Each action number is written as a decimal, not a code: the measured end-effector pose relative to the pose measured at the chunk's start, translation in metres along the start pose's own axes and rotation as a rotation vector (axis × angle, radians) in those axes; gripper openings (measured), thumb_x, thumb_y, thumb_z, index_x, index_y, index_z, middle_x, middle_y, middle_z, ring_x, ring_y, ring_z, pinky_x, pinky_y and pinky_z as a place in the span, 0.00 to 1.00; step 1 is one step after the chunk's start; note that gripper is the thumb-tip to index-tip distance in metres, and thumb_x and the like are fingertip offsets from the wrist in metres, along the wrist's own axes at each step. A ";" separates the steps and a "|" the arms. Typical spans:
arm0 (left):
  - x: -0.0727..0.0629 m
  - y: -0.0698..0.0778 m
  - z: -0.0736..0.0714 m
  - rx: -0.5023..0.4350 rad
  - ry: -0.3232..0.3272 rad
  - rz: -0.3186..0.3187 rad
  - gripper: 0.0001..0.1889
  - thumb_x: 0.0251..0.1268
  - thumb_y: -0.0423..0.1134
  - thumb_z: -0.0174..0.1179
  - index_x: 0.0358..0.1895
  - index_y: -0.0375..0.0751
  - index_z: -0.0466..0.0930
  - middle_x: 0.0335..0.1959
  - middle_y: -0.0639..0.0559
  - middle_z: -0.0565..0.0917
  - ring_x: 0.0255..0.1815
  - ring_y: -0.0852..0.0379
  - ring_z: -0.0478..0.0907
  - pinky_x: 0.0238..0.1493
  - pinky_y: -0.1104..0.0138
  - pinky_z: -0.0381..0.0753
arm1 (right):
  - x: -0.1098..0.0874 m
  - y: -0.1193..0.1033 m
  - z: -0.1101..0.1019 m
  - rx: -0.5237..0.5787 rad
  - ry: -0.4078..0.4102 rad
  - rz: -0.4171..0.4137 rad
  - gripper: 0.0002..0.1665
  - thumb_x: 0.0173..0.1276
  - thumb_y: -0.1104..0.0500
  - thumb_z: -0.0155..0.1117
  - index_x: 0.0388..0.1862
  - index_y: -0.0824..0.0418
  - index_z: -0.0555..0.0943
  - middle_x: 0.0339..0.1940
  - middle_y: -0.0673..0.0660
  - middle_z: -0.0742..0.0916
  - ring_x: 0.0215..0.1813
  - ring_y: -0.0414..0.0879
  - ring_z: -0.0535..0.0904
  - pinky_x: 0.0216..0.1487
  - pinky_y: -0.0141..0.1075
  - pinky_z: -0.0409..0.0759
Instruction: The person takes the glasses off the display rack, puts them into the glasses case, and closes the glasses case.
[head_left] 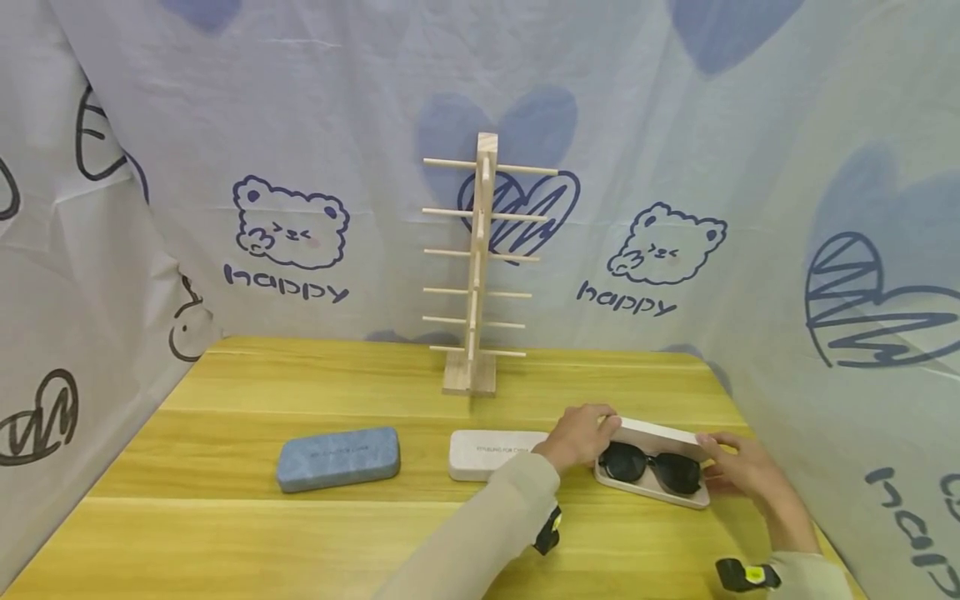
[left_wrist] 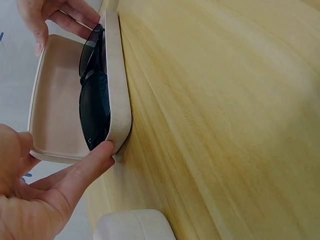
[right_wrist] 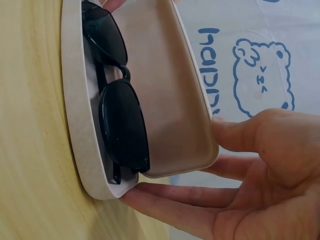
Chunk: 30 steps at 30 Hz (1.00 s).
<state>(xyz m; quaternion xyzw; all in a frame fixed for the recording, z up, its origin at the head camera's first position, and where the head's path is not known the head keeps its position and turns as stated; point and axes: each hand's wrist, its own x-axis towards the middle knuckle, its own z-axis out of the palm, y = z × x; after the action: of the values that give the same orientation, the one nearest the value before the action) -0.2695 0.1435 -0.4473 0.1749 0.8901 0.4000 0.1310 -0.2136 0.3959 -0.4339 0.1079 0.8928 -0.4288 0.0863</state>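
A pale pink glasses case (head_left: 651, 495) lies on the table at the right with its lid (left_wrist: 57, 95) raised. Inside it rests a pair of black sunglasses (right_wrist: 125, 125), lenses facing me. My left hand (head_left: 581, 437) grips the case's left end, thumb at the lid's rim and a fingertip at the base's corner. At the opposite end my right hand (head_left: 742, 467) holds it the same way, its thumb (right_wrist: 235, 134) on the lid's edge and its fingers (right_wrist: 170, 205) against the base. Part of the sunglasses' temples is hidden behind the lenses.
A closed white glasses case (head_left: 480, 454) lies just left of my left hand, partly behind it. Further left is a closed blue glasses case (head_left: 339, 460). A wooden rack with several pegs (head_left: 480, 250) stands at the table's back, before a printed cloth (head_left: 390, 100).
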 end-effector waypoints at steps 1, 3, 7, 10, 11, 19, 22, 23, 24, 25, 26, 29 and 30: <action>0.000 0.000 0.000 -0.004 -0.002 -0.001 0.20 0.84 0.53 0.47 0.68 0.54 0.79 0.61 0.52 0.86 0.25 0.60 0.84 0.46 0.67 0.82 | 0.000 0.000 0.000 -0.001 -0.001 -0.002 0.41 0.85 0.48 0.47 0.71 0.86 0.59 0.44 0.82 0.86 0.41 0.58 0.90 0.44 0.48 0.91; -0.001 0.000 0.001 0.001 -0.002 0.000 0.20 0.84 0.53 0.47 0.68 0.55 0.79 0.60 0.52 0.86 0.25 0.61 0.83 0.47 0.67 0.81 | 0.000 0.000 0.001 -0.002 -0.003 -0.009 0.40 0.86 0.49 0.47 0.71 0.86 0.59 0.45 0.83 0.85 0.42 0.59 0.90 0.45 0.48 0.91; -0.002 -0.001 0.001 0.004 -0.006 0.005 0.20 0.83 0.52 0.49 0.68 0.55 0.80 0.56 0.53 0.88 0.27 0.61 0.83 0.48 0.68 0.82 | -0.002 0.001 0.001 0.020 -0.013 -0.022 0.38 0.86 0.51 0.47 0.70 0.87 0.60 0.46 0.83 0.86 0.44 0.60 0.91 0.46 0.47 0.91; -0.003 -0.001 0.001 0.011 -0.004 0.014 0.19 0.83 0.52 0.49 0.67 0.55 0.80 0.55 0.53 0.88 0.34 0.60 0.86 0.51 0.67 0.83 | -0.003 0.002 0.001 0.049 -0.022 -0.036 0.35 0.85 0.53 0.48 0.68 0.87 0.61 0.44 0.81 0.87 0.44 0.58 0.90 0.46 0.45 0.91; -0.004 -0.001 0.001 0.018 -0.001 0.017 0.19 0.83 0.52 0.50 0.66 0.55 0.81 0.56 0.54 0.88 0.38 0.60 0.86 0.53 0.67 0.83 | -0.003 0.003 0.001 0.058 -0.022 -0.038 0.34 0.85 0.54 0.49 0.67 0.87 0.62 0.44 0.80 0.87 0.43 0.57 0.90 0.46 0.45 0.91; -0.007 -0.002 0.000 0.023 0.009 0.034 0.16 0.81 0.50 0.53 0.62 0.55 0.83 0.59 0.54 0.87 0.47 0.58 0.81 0.51 0.66 0.81 | -0.004 0.012 0.000 0.155 -0.047 -0.073 0.24 0.82 0.61 0.53 0.58 0.85 0.68 0.40 0.73 0.90 0.39 0.47 0.89 0.44 0.39 0.91; -0.008 -0.004 0.002 -0.001 -0.009 0.028 0.14 0.80 0.49 0.54 0.59 0.55 0.83 0.45 0.51 0.89 0.31 0.59 0.75 0.37 0.67 0.77 | -0.005 0.015 0.000 0.178 -0.063 -0.088 0.21 0.81 0.63 0.54 0.55 0.84 0.69 0.40 0.74 0.90 0.38 0.45 0.89 0.44 0.37 0.90; -0.008 -0.004 0.002 -0.007 -0.014 0.026 0.13 0.80 0.49 0.54 0.59 0.55 0.83 0.40 0.52 0.88 0.27 0.59 0.71 0.33 0.68 0.75 | -0.005 0.016 -0.001 0.185 -0.068 -0.092 0.20 0.81 0.63 0.55 0.55 0.84 0.70 0.41 0.74 0.90 0.39 0.44 0.89 0.44 0.37 0.90; -0.008 -0.004 0.002 -0.016 -0.023 0.025 0.13 0.81 0.49 0.54 0.58 0.55 0.82 0.35 0.51 0.87 0.22 0.59 0.67 0.28 0.68 0.72 | -0.005 0.016 -0.001 0.190 -0.075 -0.096 0.20 0.81 0.63 0.55 0.54 0.83 0.70 0.41 0.74 0.89 0.39 0.44 0.89 0.44 0.37 0.90; -0.009 -0.004 0.003 -0.026 -0.032 0.022 0.12 0.81 0.48 0.54 0.58 0.55 0.82 0.29 0.51 0.84 0.18 0.59 0.62 0.25 0.68 0.69 | -0.005 0.016 -0.002 0.190 -0.081 -0.101 0.19 0.81 0.63 0.56 0.54 0.83 0.71 0.42 0.74 0.89 0.39 0.44 0.89 0.45 0.37 0.90; -0.009 -0.004 0.003 -0.030 -0.035 0.023 0.12 0.81 0.48 0.54 0.57 0.54 0.82 0.26 0.52 0.81 0.17 0.58 0.60 0.23 0.68 0.67 | -0.006 0.017 -0.002 0.194 -0.086 -0.099 0.19 0.80 0.63 0.56 0.53 0.82 0.72 0.42 0.73 0.89 0.40 0.44 0.89 0.45 0.37 0.90; -0.011 -0.004 0.003 -0.032 -0.031 0.028 0.11 0.80 0.47 0.55 0.56 0.54 0.82 0.20 0.54 0.76 0.16 0.59 0.58 0.21 0.69 0.65 | -0.007 0.018 -0.004 0.199 -0.110 -0.101 0.17 0.80 0.62 0.58 0.52 0.79 0.73 0.44 0.70 0.89 0.42 0.43 0.89 0.47 0.38 0.90; -0.011 -0.004 0.003 -0.035 -0.033 0.030 0.10 0.80 0.46 0.55 0.56 0.53 0.82 0.18 0.53 0.75 0.15 0.59 0.58 0.20 0.69 0.64 | -0.007 0.018 -0.005 0.203 -0.119 -0.101 0.17 0.80 0.62 0.58 0.52 0.78 0.74 0.45 0.70 0.89 0.43 0.43 0.89 0.47 0.38 0.90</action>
<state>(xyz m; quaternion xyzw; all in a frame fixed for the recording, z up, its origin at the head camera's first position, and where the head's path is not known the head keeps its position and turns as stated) -0.2587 0.1386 -0.4514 0.1923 0.8781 0.4143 0.1427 -0.2024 0.4100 -0.4425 0.0451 0.8425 -0.5263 0.1061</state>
